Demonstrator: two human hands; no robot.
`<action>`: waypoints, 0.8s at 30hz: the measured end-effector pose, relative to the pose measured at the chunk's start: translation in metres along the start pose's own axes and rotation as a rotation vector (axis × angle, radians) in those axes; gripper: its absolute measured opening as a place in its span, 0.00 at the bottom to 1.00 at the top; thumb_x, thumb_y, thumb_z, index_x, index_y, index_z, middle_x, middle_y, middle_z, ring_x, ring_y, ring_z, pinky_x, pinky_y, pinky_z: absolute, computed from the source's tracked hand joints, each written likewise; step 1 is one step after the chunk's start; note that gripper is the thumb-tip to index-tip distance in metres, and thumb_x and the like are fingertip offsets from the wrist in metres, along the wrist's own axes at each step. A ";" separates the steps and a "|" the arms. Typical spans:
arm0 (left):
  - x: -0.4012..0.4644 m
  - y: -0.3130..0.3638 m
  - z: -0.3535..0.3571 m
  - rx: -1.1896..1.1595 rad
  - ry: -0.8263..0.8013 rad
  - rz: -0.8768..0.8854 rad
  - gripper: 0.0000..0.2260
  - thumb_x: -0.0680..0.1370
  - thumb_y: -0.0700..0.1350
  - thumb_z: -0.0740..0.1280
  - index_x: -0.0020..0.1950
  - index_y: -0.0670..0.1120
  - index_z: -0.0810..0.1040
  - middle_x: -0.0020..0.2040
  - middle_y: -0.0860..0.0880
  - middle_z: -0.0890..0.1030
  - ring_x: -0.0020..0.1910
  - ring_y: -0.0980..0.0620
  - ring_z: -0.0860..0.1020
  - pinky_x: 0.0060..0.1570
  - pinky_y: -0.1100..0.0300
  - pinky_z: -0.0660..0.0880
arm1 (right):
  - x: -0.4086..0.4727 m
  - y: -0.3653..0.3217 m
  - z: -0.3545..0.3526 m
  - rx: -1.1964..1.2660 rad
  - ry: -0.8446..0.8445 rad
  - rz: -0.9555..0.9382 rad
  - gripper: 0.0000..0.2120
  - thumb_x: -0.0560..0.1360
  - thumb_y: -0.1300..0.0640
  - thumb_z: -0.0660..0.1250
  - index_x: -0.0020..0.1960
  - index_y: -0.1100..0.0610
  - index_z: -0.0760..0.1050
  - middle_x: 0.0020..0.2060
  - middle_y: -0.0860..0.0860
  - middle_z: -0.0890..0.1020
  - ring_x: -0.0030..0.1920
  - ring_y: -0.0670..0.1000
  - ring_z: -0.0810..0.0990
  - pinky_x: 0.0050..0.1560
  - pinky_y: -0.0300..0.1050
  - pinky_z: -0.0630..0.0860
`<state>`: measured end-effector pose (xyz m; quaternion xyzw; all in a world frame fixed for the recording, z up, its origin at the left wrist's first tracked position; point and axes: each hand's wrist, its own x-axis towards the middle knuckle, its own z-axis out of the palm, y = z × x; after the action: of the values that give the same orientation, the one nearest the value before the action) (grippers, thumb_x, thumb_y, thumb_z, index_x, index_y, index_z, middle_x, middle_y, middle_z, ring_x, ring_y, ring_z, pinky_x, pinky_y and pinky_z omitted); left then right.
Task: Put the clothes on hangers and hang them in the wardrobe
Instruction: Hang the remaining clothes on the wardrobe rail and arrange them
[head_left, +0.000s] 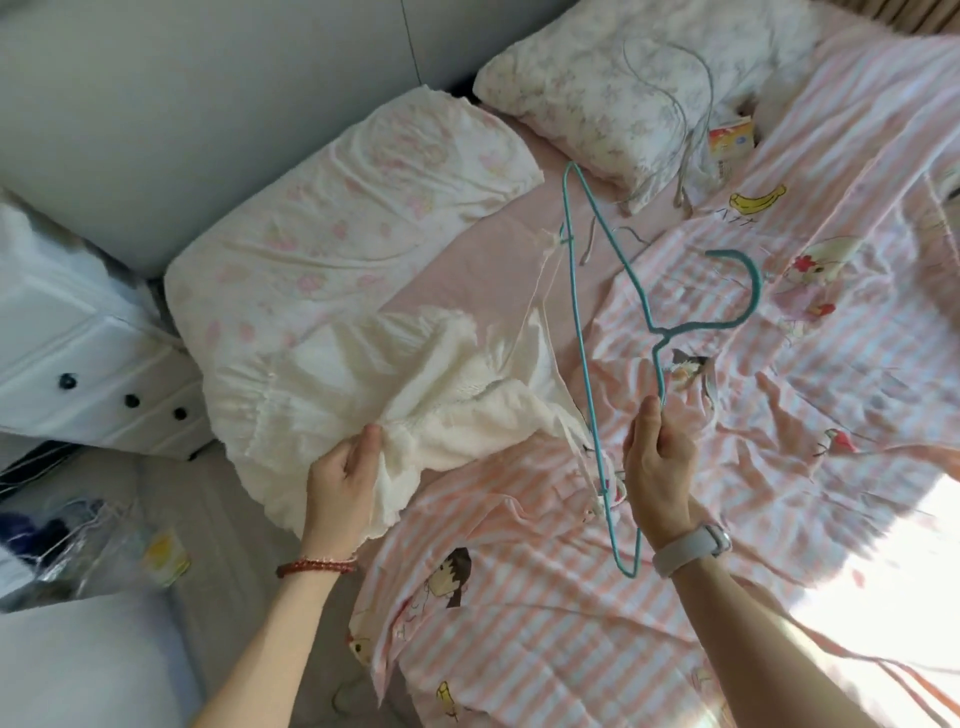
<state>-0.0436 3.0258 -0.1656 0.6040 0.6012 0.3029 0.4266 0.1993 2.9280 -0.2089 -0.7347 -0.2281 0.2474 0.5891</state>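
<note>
White garment (415, 374), ruffled and crumpled, lies over the lower edge of a pink-flowered pillow (332, 218) on the bed (779, 519), one thin strap looped over the teal wire hanger (582, 332). Left hand (343, 478) reaches in palm down, fingers and thumb curled into a bunch of the garment's fabric. Right hand (657, 467), wrist raised, pinches the hanger's sloping arm below the hook, holding the frame above the striped pink bedcover (727, 364).

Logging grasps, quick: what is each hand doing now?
Left hand: gripping the white garment.
Right hand: holding the teal wire hanger.
</note>
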 end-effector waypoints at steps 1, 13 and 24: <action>-0.011 0.006 -0.012 -0.050 0.067 -0.005 0.20 0.76 0.50 0.62 0.25 0.49 0.62 0.19 0.55 0.61 0.21 0.60 0.61 0.23 0.71 0.57 | -0.008 -0.006 0.000 0.011 -0.016 -0.014 0.25 0.76 0.42 0.52 0.29 0.58 0.57 0.25 0.55 0.60 0.28 0.53 0.59 0.26 0.56 0.58; -0.208 0.045 -0.132 -0.284 0.456 -0.008 0.01 0.76 0.41 0.66 0.45 0.46 0.77 0.43 0.51 0.80 0.42 0.58 0.77 0.43 0.66 0.74 | -0.151 -0.087 -0.034 0.157 -0.253 -0.160 0.22 0.77 0.46 0.54 0.25 0.50 0.59 0.19 0.43 0.62 0.23 0.45 0.59 0.25 0.42 0.57; -0.451 0.012 -0.155 -0.192 0.544 -0.108 0.06 0.76 0.45 0.66 0.40 0.53 0.77 0.37 0.57 0.80 0.37 0.66 0.76 0.35 0.75 0.70 | -0.311 -0.084 -0.105 0.048 -0.665 -0.225 0.23 0.77 0.45 0.55 0.27 0.55 0.60 0.20 0.47 0.63 0.22 0.46 0.60 0.25 0.40 0.57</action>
<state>-0.2165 2.6058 -0.0188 0.4247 0.6934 0.4860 0.3203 0.0215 2.6713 -0.0780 -0.5702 -0.4813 0.4118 0.5231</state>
